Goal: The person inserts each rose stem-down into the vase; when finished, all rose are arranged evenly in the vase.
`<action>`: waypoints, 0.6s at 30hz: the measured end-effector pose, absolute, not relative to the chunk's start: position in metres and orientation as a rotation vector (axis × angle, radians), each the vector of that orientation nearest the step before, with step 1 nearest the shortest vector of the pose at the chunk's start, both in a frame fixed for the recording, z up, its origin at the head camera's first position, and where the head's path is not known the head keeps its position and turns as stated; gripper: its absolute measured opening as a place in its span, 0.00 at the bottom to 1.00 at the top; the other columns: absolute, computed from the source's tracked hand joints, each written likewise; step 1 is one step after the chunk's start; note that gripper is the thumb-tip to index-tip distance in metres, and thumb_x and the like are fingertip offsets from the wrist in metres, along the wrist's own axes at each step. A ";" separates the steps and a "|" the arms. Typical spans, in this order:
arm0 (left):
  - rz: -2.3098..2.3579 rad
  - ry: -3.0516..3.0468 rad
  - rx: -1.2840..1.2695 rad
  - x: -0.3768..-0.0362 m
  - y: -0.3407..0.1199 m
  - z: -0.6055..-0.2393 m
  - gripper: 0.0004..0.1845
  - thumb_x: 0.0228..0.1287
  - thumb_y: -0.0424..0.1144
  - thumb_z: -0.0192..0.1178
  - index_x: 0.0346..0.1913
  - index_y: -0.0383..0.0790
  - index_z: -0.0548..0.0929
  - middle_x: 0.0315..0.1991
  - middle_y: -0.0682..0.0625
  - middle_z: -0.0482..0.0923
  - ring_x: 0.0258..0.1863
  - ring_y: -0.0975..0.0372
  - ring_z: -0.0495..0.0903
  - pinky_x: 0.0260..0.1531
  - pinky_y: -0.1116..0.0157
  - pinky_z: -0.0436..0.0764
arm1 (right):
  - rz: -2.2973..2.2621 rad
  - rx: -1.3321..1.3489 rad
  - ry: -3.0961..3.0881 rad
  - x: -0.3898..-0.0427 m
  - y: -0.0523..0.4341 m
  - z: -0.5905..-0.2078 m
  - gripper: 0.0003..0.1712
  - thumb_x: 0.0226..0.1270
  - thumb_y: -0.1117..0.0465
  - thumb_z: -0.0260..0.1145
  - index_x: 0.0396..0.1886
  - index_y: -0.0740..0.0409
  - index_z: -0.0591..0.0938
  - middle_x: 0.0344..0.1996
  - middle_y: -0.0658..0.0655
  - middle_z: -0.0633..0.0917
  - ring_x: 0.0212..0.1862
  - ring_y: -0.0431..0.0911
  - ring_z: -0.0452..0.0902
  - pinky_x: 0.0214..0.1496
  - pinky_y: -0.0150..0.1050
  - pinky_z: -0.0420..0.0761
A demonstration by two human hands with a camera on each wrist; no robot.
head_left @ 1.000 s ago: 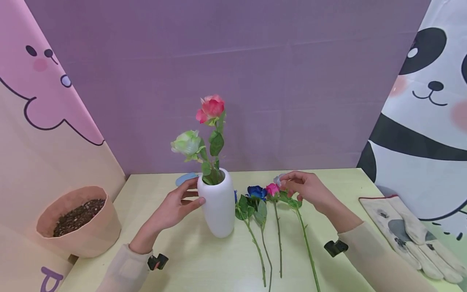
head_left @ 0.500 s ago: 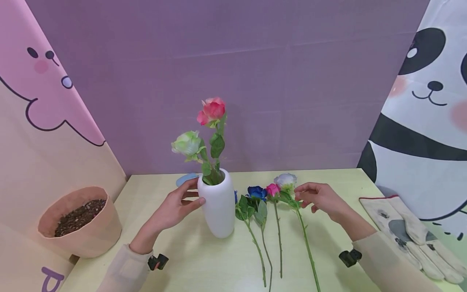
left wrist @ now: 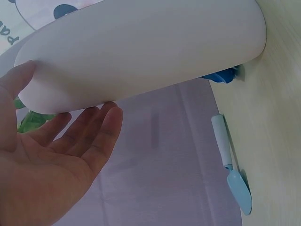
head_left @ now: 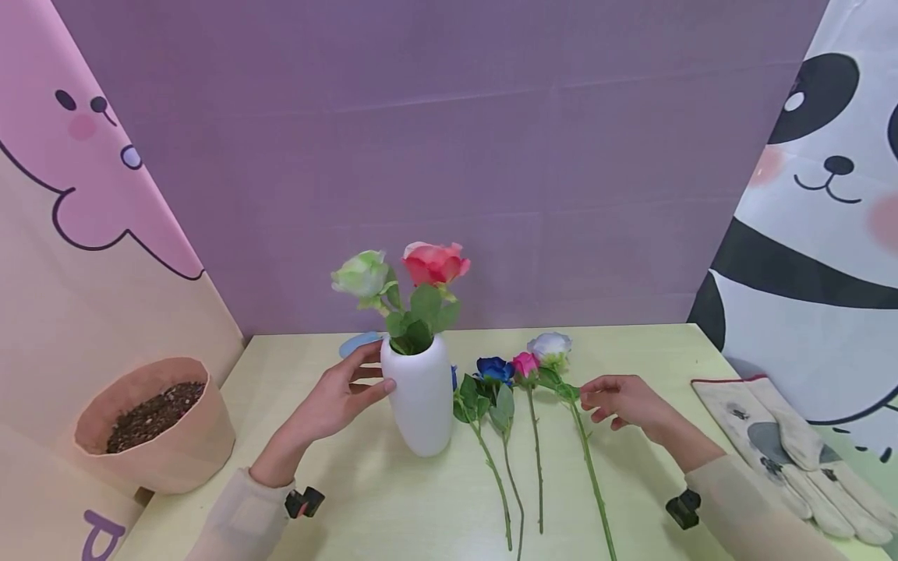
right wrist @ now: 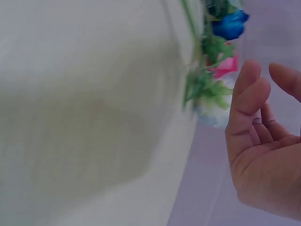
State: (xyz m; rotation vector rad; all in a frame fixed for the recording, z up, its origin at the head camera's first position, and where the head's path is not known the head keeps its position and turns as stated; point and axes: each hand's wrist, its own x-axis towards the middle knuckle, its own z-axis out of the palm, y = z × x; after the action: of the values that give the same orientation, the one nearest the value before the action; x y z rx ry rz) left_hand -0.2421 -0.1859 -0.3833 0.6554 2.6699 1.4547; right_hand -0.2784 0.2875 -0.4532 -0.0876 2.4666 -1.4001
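On the yellow-green worktop [head_left: 393, 499], the left hand [head_left: 330, 405] rests against the side of the white vase [head_left: 418, 401], fingers straight, thumb at its rim; the vase stands upright with 2 flowers in it. The right hand [head_left: 620, 399] hovers with loosely curled fingers holding nothing, just right of the white-headed flower [head_left: 550, 347]. That stem lies flat, long axis running from the bloom at the far end towards the person. The right hand is nearer; the stem lies just to its left, rightmost of 4.
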 end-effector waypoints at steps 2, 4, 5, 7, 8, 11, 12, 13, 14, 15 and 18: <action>1.450 2.673 0.655 -0.242 -0.186 -0.383 0.38 0.68 0.54 0.63 0.76 0.51 0.61 0.69 0.48 0.70 0.65 0.48 0.77 0.61 0.52 0.82 | -1.388 -0.070 2.467 -0.278 0.290 -0.459 0.23 0.74 0.55 0.61 0.59 0.66 0.77 0.45 0.59 0.87 0.40 0.46 0.85 0.34 0.40 0.82; 1.448 2.674 0.655 -0.242 -0.186 -0.383 0.37 0.68 0.54 0.63 0.75 0.51 0.61 0.69 0.48 0.70 0.65 0.48 0.77 0.61 0.52 0.82 | -1.383 -0.052 2.462 -0.278 0.292 -0.464 0.22 0.73 0.55 0.62 0.57 0.66 0.78 0.44 0.58 0.87 0.39 0.46 0.85 0.34 0.40 0.83; 1.448 2.675 0.655 -0.242 -0.186 -0.383 0.37 0.68 0.54 0.63 0.75 0.52 0.61 0.69 0.48 0.70 0.65 0.49 0.77 0.61 0.52 0.82 | -1.378 -0.056 2.463 -0.277 0.294 -0.467 0.21 0.74 0.55 0.61 0.57 0.67 0.78 0.44 0.58 0.87 0.39 0.46 0.85 0.34 0.41 0.83; 1.448 2.675 0.652 -0.241 -0.185 -0.383 0.37 0.68 0.54 0.63 0.75 0.52 0.61 0.69 0.48 0.70 0.65 0.49 0.77 0.61 0.52 0.82 | -1.380 -0.049 2.456 -0.276 0.295 -0.470 0.21 0.73 0.55 0.62 0.56 0.67 0.78 0.43 0.57 0.88 0.38 0.46 0.85 0.34 0.41 0.83; 1.449 2.674 0.651 -0.242 -0.185 -0.383 0.37 0.68 0.54 0.63 0.75 0.52 0.61 0.69 0.48 0.70 0.65 0.49 0.77 0.61 0.52 0.82 | -1.385 -0.041 2.451 -0.276 0.296 -0.471 0.20 0.73 0.56 0.62 0.55 0.66 0.79 0.43 0.56 0.88 0.38 0.46 0.84 0.34 0.41 0.83; 1.455 2.670 0.641 -0.242 -0.186 -0.383 0.37 0.68 0.54 0.63 0.75 0.53 0.62 0.68 0.48 0.70 0.65 0.49 0.77 0.60 0.53 0.82 | -1.388 -0.052 2.441 -0.275 0.297 -0.474 0.20 0.72 0.56 0.63 0.54 0.67 0.79 0.41 0.56 0.88 0.37 0.47 0.84 0.34 0.41 0.83; 1.456 2.669 0.637 -0.242 -0.186 -0.383 0.37 0.68 0.54 0.63 0.75 0.53 0.62 0.68 0.48 0.70 0.65 0.49 0.77 0.60 0.53 0.82 | -1.394 -0.038 2.434 -0.275 0.297 -0.474 0.20 0.72 0.56 0.63 0.54 0.66 0.79 0.41 0.55 0.88 0.37 0.47 0.84 0.33 0.41 0.83; 1.457 2.668 0.633 -0.242 -0.186 -0.383 0.36 0.67 0.54 0.64 0.75 0.54 0.62 0.68 0.49 0.70 0.65 0.49 0.77 0.60 0.53 0.82 | -1.391 -0.047 2.433 -0.274 0.297 -0.475 0.20 0.72 0.56 0.63 0.54 0.67 0.79 0.40 0.55 0.87 0.37 0.47 0.84 0.33 0.41 0.83; 1.458 2.667 0.630 -0.242 -0.186 -0.383 0.36 0.67 0.54 0.64 0.74 0.54 0.62 0.68 0.49 0.70 0.65 0.49 0.77 0.60 0.53 0.82 | -1.390 -0.045 2.431 -0.274 0.297 -0.476 0.20 0.72 0.56 0.64 0.54 0.67 0.80 0.39 0.55 0.87 0.37 0.47 0.84 0.33 0.41 0.83; 1.457 2.666 0.626 -0.243 -0.186 -0.383 0.36 0.67 0.54 0.64 0.74 0.54 0.62 0.68 0.49 0.70 0.65 0.49 0.77 0.60 0.53 0.82 | -1.383 -0.055 2.433 -0.273 0.297 -0.477 0.20 0.72 0.56 0.63 0.54 0.67 0.80 0.39 0.55 0.87 0.37 0.47 0.84 0.33 0.41 0.83; 1.456 2.665 0.617 -0.243 -0.186 -0.383 0.36 0.67 0.55 0.64 0.74 0.55 0.62 0.68 0.49 0.70 0.65 0.49 0.76 0.59 0.53 0.83 | -1.364 -0.056 2.444 -0.271 0.296 -0.478 0.18 0.72 0.56 0.63 0.52 0.66 0.81 0.36 0.54 0.86 0.36 0.47 0.84 0.33 0.42 0.83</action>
State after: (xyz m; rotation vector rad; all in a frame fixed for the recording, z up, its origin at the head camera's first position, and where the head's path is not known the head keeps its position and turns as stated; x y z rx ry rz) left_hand -0.2427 -0.1860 -0.3834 0.6174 2.6646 1.4556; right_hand -0.2714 0.2957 -0.4783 -0.0558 2.4436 -1.3636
